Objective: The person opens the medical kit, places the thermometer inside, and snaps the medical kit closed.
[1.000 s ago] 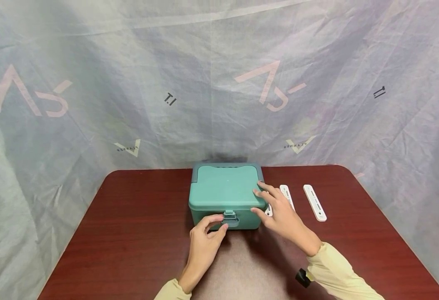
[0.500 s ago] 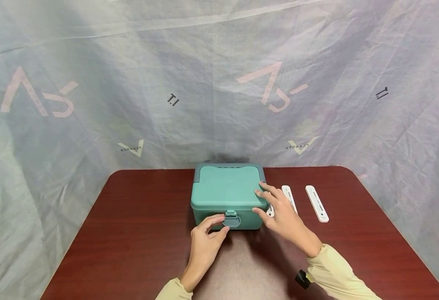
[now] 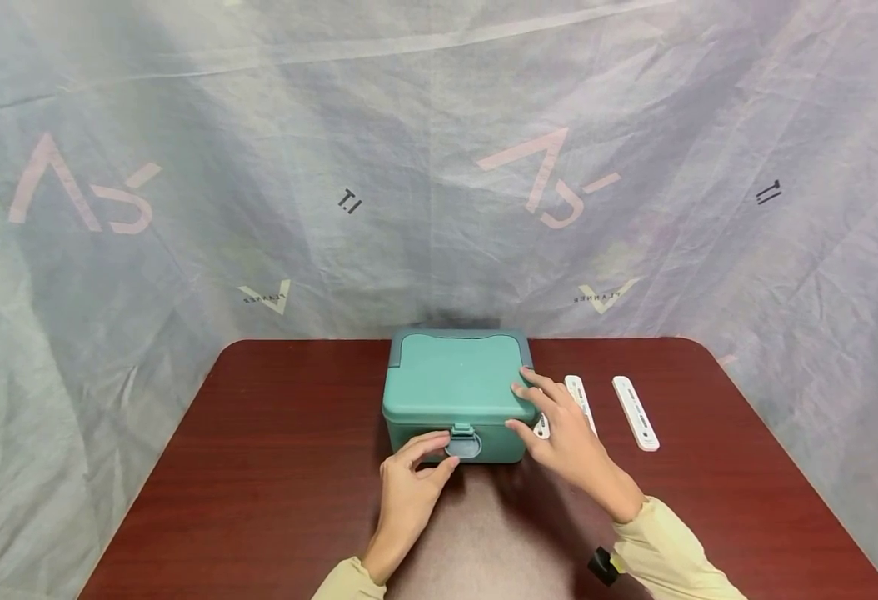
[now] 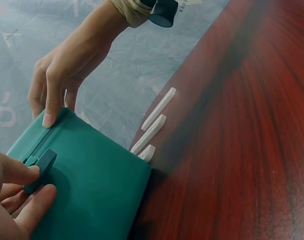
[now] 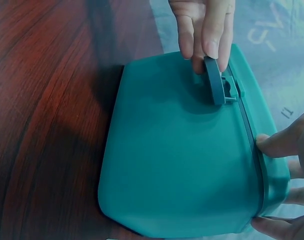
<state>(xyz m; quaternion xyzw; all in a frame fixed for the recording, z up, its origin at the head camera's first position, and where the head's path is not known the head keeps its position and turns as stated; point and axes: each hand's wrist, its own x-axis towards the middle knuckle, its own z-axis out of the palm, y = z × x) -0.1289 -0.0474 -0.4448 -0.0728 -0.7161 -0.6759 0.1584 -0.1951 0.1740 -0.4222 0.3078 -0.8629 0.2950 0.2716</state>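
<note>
A teal box [image 3: 454, 375] with a closed lid stands at the far middle of the table. On its front, a blue-grey latch [image 3: 465, 445] sticks out from the wall, as the right wrist view also shows. My left hand [image 3: 411, 492] pinches this latch at its left side, with the thumb below and fingers above. At the box's right front corner is my right hand [image 3: 570, 433]. Its thumb presses the front of the lid rim, and its bent fingers hold the lid's right edge. Part of that edge is hidden behind the fingers.
White flat strips with dark marks lie right of the box: one at the far right [image 3: 636, 413], another strip [image 3: 576, 390] partly behind my right hand, and a third strip [image 3: 542, 427] beside the box. A grey fabric sheet [image 3: 424, 167] hangs behind the reddish-brown table [image 3: 274, 450].
The latch tab looks tilted a little farther out from the box front. Both hands keep nearly the same places on the box; the head view has shifted slightly.
</note>
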